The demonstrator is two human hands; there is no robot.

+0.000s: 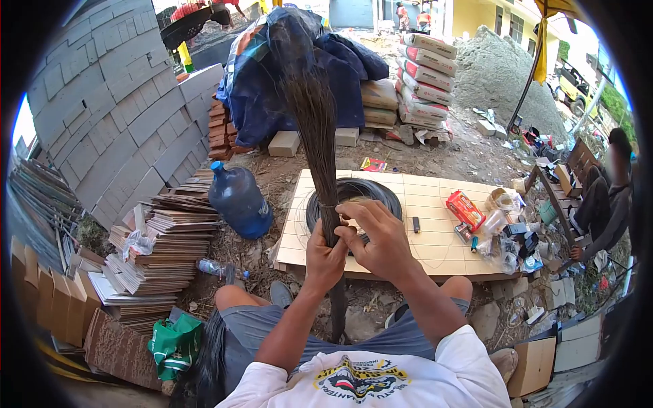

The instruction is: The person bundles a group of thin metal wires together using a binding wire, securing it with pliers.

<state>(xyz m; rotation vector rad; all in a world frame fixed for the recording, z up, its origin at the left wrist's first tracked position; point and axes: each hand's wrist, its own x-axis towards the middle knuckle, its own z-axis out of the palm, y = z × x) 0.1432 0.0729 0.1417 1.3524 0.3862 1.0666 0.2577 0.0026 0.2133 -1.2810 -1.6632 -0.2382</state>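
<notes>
A long bundle of thin dark wire-like strands [316, 129] stands upright before me, its top fanned out and its lower end between my legs. My left hand [324, 258] is wrapped round the bundle near its middle. Just above that grip, a thin band circles the strands. At this band my right hand [374, 234] is closed, thumb and fingers pinched against the bundle's right side; what lies between the fingertips is too small to make out. Behind my hands, a coil of black wire [388, 197] lies on a low tiled-pattern table [425, 255].
On the table are a dark lighter-like piece [416, 224], a red packet [465, 210] and several small items. A blue water jug [238, 200] and stacked tiles [170, 245] stand left. A tarp-covered pile [252, 81] and cement bags [427, 78] are behind. A person [612, 197] sits right.
</notes>
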